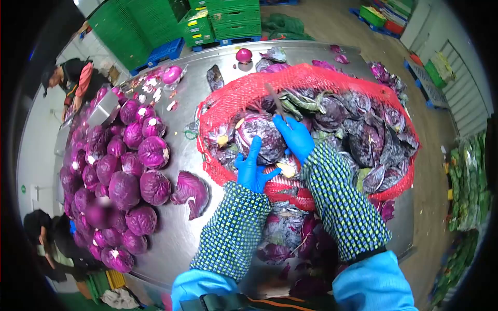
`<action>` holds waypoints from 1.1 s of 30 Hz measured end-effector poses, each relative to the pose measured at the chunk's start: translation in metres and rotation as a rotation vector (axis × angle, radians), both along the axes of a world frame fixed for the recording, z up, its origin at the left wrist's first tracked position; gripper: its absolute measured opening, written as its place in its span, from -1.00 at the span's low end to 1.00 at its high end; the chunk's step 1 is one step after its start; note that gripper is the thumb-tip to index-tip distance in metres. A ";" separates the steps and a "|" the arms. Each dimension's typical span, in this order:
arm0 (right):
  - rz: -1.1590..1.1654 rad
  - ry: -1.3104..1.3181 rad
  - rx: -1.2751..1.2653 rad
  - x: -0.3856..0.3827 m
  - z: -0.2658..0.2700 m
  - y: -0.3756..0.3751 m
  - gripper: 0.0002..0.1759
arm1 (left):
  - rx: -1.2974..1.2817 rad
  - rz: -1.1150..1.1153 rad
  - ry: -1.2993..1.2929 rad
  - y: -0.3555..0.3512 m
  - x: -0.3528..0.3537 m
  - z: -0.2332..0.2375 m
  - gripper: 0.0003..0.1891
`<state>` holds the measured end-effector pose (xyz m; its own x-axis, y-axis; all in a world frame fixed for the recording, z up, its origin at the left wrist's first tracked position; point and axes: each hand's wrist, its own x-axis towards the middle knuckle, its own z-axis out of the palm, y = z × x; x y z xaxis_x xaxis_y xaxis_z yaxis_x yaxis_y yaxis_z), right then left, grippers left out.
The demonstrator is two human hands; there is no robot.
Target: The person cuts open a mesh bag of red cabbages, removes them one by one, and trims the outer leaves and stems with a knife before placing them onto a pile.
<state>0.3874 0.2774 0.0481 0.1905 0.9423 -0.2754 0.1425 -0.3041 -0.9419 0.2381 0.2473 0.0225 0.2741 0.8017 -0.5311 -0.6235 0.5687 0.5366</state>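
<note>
My left hand [252, 170]: fingers spread, cupping round purple cabbage [258, 136]. My right hand [293, 136]: fist closed round grey-bladed knife [273, 99], over red mesh sack [311, 78].

Left hand [252, 168]: blue-gloved, thumb raised and spread away from the fingers, palm turned to the right.
Right hand [294, 136]: blue-gloved, fingers curled closed, back of the hand up, ahead of the left and just beside it.
Left forearm [233, 230]: in a dotted sleeve cover, stretched forward, leaning slightly right.
Right forearm [340, 199]: same cover, slanting forward and to the left.
</note>
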 end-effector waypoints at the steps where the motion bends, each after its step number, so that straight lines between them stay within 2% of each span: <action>1: -0.077 0.106 -0.109 -0.010 0.017 -0.019 -0.47 | 0.018 -0.026 -0.033 0.000 -0.003 0.002 -0.19; 3: -0.084 0.131 0.266 -0.008 -0.010 -0.057 -0.49 | 0.085 -0.043 -0.024 -0.016 -0.019 -0.012 -0.24; 4: -0.078 0.190 0.150 -0.009 0.013 -0.090 -0.50 | 0.194 -0.078 0.039 -0.035 -0.032 -0.007 -0.24; 5: -0.126 0.250 0.026 -0.009 0.032 -0.128 -0.54 | 0.295 0.017 0.063 -0.067 -0.038 0.011 -0.21; 6: -0.070 0.262 -0.050 0.000 0.034 -0.165 -0.57 | 0.414 -0.066 0.245 -0.094 -0.056 0.017 -0.13; 7: -0.002 0.283 -0.236 0.008 0.042 -0.201 -0.58 | 0.411 -0.214 0.376 -0.119 -0.069 0.049 -0.05; 9: -0.034 0.557 -0.176 0.004 0.027 -0.262 -0.55 | 0.692 -0.356 0.587 -0.169 -0.087 0.043 -0.01; 12: -0.133 0.627 -0.319 -0.013 -0.009 -0.333 -0.50 | 0.970 -0.592 1.093 -0.218 -0.086 0.019 0.00; 13: -0.248 0.668 -0.365 -0.018 -0.016 -0.352 -0.52 | 1.043 -0.724 1.227 -0.230 -0.082 0.006 0.04; 15: -0.279 0.418 -0.257 -0.023 -0.022 -0.389 -0.52 | 1.220 -0.774 1.359 -0.252 -0.076 0.009 0.05; 16: -0.330 0.295 -0.087 -0.029 -0.027 -0.403 -0.46 | 1.208 -0.748 1.364 -0.258 -0.070 0.009 0.00; 17: -0.350 0.303 -0.096 -0.030 -0.024 -0.414 -0.46 | 1.192 -0.719 1.374 -0.259 -0.063 0.008 -0.05; 18: -0.241 0.052 0.005 -0.029 -0.017 -0.420 -0.44 | 1.178 -0.655 1.242 -0.253 -0.057 0.003 -0.04; 19: -0.128 -0.200 0.104 -0.027 -0.011 -0.424 -0.41 | 1.160 -0.688 1.217 -0.248 -0.055 -0.003 0.00; 20: -0.070 -0.264 0.166 -0.028 -0.005 -0.422 -0.42 | 1.118 -0.704 1.196 -0.242 -0.053 -0.003 0.00; 21: -0.083 -0.262 0.172 -0.031 -0.006 -0.420 -0.42 | 1.074 -0.717 1.178 -0.236 -0.052 -0.002 0.01; 24: 0.071 -0.272 -0.158 -0.030 -0.016 -0.405 -0.47 | 1.056 -0.695 1.155 -0.231 -0.055 -0.009 -0.02; 25: 0.059 -0.268 -0.157 -0.033 -0.026 -0.402 -0.47 | 1.043 -0.688 1.150 -0.230 -0.055 -0.011 -0.01; 27: -0.112 -0.227 -0.047 -0.045 -0.037 -0.397 -0.49 | 1.010 -0.681 1.128 -0.227 -0.054 -0.011 -0.02; 28: -0.067 -0.289 -0.087 -0.046 -0.040 -0.394 -0.60 | 0.973 -0.659 1.105 -0.227 -0.054 -0.011 -0.03; 29: -0.074 -0.291 -0.097 -0.049 -0.047 -0.392 -0.60 | 0.947 -0.647 1.057 -0.225 -0.055 -0.014 -0.05; 31: 0.006 -0.486 -0.098 -0.051 -0.068 -0.387 -0.74 | 0.993 -0.657 1.133 -0.223 -0.055 -0.017 -0.06; 33: 0.004 -0.508 -0.065 -0.046 -0.070 -0.381 -0.73 | 0.997 -0.657 1.116 -0.219 -0.057 -0.020 -0.07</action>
